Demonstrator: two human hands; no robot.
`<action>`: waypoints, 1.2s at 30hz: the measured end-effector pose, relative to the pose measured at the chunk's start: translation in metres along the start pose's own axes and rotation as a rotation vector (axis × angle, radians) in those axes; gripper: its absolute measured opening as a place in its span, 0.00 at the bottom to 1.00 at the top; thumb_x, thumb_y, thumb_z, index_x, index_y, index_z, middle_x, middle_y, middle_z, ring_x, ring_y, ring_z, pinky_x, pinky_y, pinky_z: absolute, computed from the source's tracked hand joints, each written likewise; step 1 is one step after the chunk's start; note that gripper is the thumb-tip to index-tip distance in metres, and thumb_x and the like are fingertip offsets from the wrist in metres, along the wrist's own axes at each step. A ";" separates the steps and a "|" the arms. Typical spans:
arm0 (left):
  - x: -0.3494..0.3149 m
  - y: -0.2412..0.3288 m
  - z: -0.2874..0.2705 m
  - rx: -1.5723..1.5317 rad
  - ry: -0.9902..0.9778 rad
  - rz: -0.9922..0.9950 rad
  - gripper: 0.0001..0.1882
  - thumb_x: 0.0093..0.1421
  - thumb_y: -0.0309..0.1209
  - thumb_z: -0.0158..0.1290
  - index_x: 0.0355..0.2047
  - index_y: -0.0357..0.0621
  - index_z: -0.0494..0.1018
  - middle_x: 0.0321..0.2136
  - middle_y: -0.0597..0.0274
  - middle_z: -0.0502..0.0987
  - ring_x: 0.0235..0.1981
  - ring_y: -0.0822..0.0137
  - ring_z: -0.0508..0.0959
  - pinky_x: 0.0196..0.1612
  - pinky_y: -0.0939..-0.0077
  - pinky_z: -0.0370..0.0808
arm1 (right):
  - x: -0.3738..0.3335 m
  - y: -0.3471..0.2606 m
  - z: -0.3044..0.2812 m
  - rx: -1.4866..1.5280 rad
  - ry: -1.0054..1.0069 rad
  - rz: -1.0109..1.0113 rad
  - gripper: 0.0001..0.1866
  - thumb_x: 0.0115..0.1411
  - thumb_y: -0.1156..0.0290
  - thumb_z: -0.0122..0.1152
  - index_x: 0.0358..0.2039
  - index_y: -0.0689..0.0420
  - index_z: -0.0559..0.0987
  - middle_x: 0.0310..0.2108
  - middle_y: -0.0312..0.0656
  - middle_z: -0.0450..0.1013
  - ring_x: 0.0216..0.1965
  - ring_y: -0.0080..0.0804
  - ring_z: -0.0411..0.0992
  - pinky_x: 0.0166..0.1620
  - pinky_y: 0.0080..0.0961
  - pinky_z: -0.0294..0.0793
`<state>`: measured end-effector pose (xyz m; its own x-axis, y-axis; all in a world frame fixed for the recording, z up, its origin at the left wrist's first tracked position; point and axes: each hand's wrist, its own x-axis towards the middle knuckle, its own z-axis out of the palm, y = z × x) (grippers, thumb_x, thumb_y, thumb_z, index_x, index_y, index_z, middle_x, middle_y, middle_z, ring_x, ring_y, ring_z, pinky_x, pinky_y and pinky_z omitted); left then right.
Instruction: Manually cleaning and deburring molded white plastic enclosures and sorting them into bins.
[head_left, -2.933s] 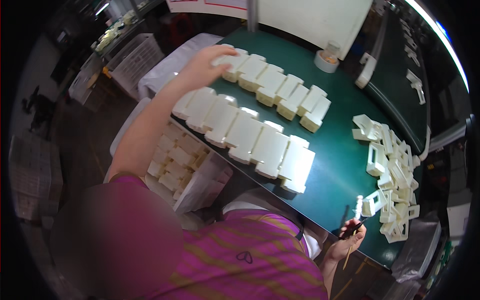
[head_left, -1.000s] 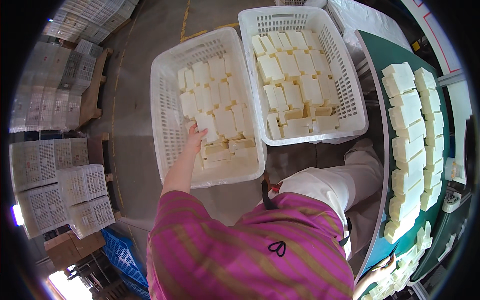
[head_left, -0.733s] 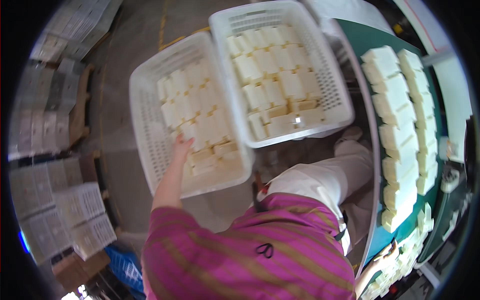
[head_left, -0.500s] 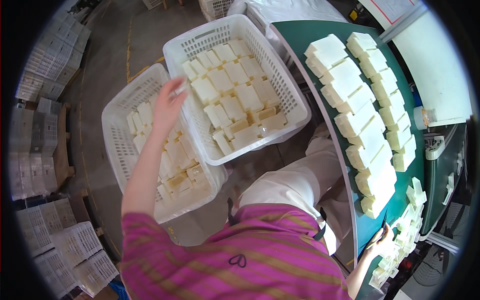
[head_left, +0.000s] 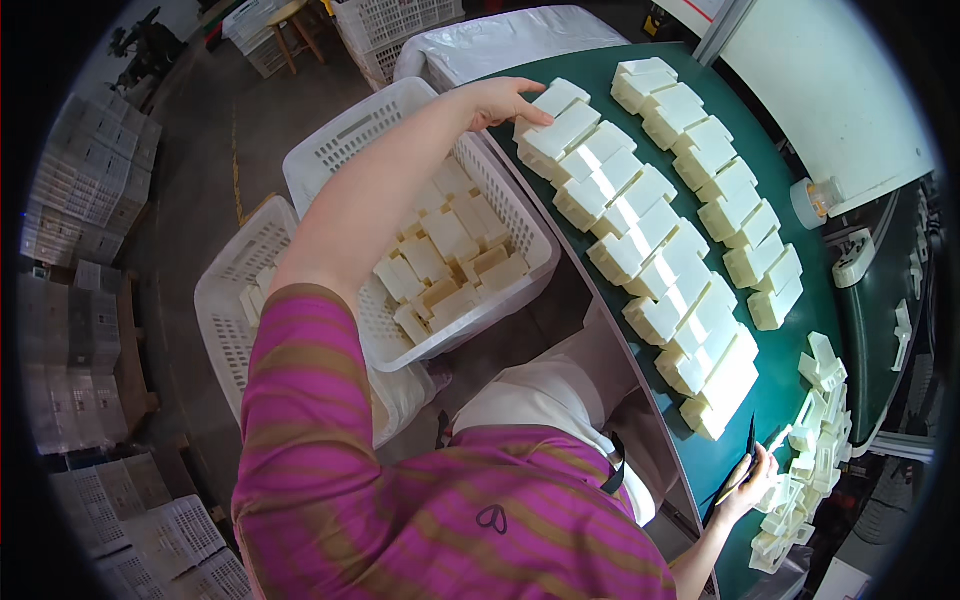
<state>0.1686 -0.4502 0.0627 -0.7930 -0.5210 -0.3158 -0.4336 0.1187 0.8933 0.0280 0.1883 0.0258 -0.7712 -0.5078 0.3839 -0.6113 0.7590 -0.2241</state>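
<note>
My left hand reaches across to the far end of a row of white plastic boxes on the green table. Its thumb and forefinger are apart, at the edge of the end boxes. A second row of the same boxes runs beside the first. Near the table's front, my right hand is closed on a slim black pointed tool; its exact kind is unclear. Loose white plastic parts lie in a heap against that hand's fingertips.
Left of the green table stand two white crates, a nearer one and a farther-left one, both holding white boxes. A roll of tape sits by the right edge. Stacked crates line the far left; a stool stands behind.
My left hand has swung from above the crates over to the far end of the box row. My right hand stays by the loose parts with the black tool.
</note>
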 end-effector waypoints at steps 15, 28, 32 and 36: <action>-0.336 -0.226 -0.085 -0.692 0.765 0.083 0.30 0.56 0.29 0.54 0.59 0.48 0.58 0.49 0.67 0.71 0.46 0.73 0.72 0.44 0.76 0.68 | 0.010 -0.004 0.004 -0.013 0.021 -0.175 0.12 0.62 0.70 0.53 0.45 0.61 0.76 0.39 0.49 0.72 0.40 0.42 0.70 0.44 0.34 0.69; -0.539 -0.481 0.087 -0.634 1.349 -0.583 0.35 0.50 0.20 0.57 0.58 0.41 0.56 0.46 0.53 0.72 0.47 0.62 0.72 0.51 0.69 0.67 | 0.003 0.034 0.014 -0.076 -0.013 -0.252 0.14 0.63 0.67 0.52 0.45 0.61 0.76 0.41 0.47 0.73 0.42 0.40 0.70 0.46 0.33 0.69; -0.512 -0.492 0.071 -0.613 1.373 -0.610 0.37 0.50 0.20 0.57 0.59 0.41 0.55 0.47 0.52 0.71 0.48 0.62 0.71 0.53 0.68 0.66 | -0.003 0.037 0.013 -0.087 0.017 -0.228 0.14 0.63 0.66 0.52 0.44 0.61 0.76 0.41 0.47 0.73 0.42 0.39 0.71 0.46 0.33 0.69; -0.535 -0.522 0.079 -0.674 1.346 -0.549 0.38 0.50 0.19 0.56 0.61 0.42 0.53 0.49 0.51 0.69 0.51 0.61 0.69 0.55 0.66 0.64 | 0.011 0.042 0.018 -0.084 -0.008 -0.269 0.14 0.63 0.66 0.52 0.44 0.61 0.76 0.40 0.47 0.73 0.42 0.39 0.71 0.47 0.32 0.69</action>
<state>0.7859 -0.1666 -0.2603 0.4820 -0.7469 -0.4581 0.0227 -0.5121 0.8586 -0.0096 0.2070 0.0044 -0.5851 -0.6981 0.4126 -0.7775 0.6276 -0.0405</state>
